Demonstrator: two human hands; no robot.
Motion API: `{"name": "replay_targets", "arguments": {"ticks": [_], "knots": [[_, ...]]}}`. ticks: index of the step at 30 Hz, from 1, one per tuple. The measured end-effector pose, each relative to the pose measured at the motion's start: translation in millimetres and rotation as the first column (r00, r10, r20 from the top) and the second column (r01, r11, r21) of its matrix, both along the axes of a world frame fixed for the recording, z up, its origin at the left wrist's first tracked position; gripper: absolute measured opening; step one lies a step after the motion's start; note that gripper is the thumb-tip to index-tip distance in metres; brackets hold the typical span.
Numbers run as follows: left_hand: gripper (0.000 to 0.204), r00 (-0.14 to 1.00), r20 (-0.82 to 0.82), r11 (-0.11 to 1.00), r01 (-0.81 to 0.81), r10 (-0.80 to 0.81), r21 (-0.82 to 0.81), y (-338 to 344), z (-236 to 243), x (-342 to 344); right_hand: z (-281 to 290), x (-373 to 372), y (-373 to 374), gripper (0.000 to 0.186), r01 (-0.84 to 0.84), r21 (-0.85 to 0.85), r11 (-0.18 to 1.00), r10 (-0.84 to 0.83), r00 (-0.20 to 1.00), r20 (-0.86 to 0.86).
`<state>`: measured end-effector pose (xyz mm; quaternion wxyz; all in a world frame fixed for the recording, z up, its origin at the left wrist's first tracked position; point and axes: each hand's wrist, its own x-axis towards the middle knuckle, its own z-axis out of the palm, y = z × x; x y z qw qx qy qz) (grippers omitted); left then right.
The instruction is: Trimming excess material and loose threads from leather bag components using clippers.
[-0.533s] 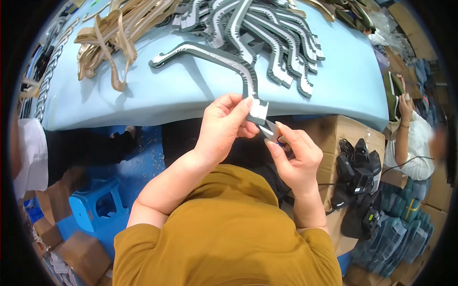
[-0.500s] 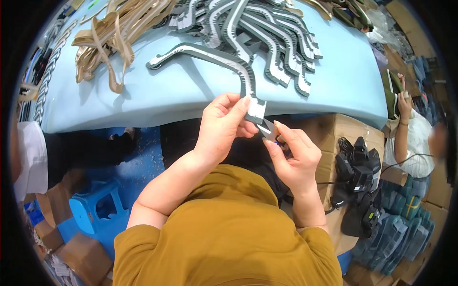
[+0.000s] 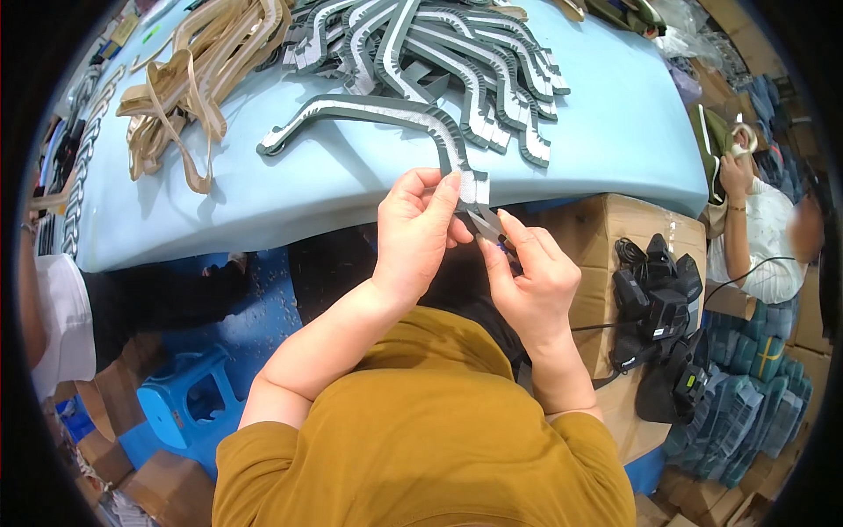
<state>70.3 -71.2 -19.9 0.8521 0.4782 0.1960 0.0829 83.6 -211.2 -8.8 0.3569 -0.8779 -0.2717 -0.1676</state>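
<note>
My left hand pinches the near end of a curved dark-grey strip with a white band; its other end reaches back over the blue-covered table. In my right hand is a pair of thread snips, gripped between thumb and fingers. Their pointed metal blades are spread, right at the strip's lower end, just beside my left fingertips. Whether the blades touch the strip I cannot tell. Beyond lies a heap of similar grey and white strips.
Tan strips are piled at the table's far left. A cardboard box with black cabled devices stands at my right. A blue stool is on the left floor. Other people sit at left and right.
The snips' blades have turned and now show spread at the strip's end. My right hand has shifted slightly left. The whole view has shifted a little.
</note>
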Motion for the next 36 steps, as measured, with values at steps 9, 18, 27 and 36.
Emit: {"name": "replay_targets", "arguments": {"ticks": [9,18,27,36], "knots": [[0.02,0.998,-0.005,0.998,0.056,-0.057,-0.038,4.0,-3.5,-2.8,-1.8,4.1,-6.7,0.024,-0.025,-0.021,0.999,0.026,0.999,0.025],[0.02,0.998,0.016,0.998,0.055,-0.054,-0.039,6.9,-4.4,-2.9,1.1,3.5,-7.3,0.025,-0.014,0.277,0.961,0.082,0.968,-0.238],[0.016,0.984,0.108,0.974,0.161,-0.145,-0.158,7.2,-8.3,-9.7,-14.2,13.9,14.3,0.017,-0.052,0.506,0.861,0.317,0.833,-0.453],[0.045,0.954,0.045,0.95,0.301,-0.298,-0.088,41.6,19.3,-40.3,-19.3,16.3,15.1,0.037,-0.243,-0.108,0.964,0.265,0.85,0.456]]}}
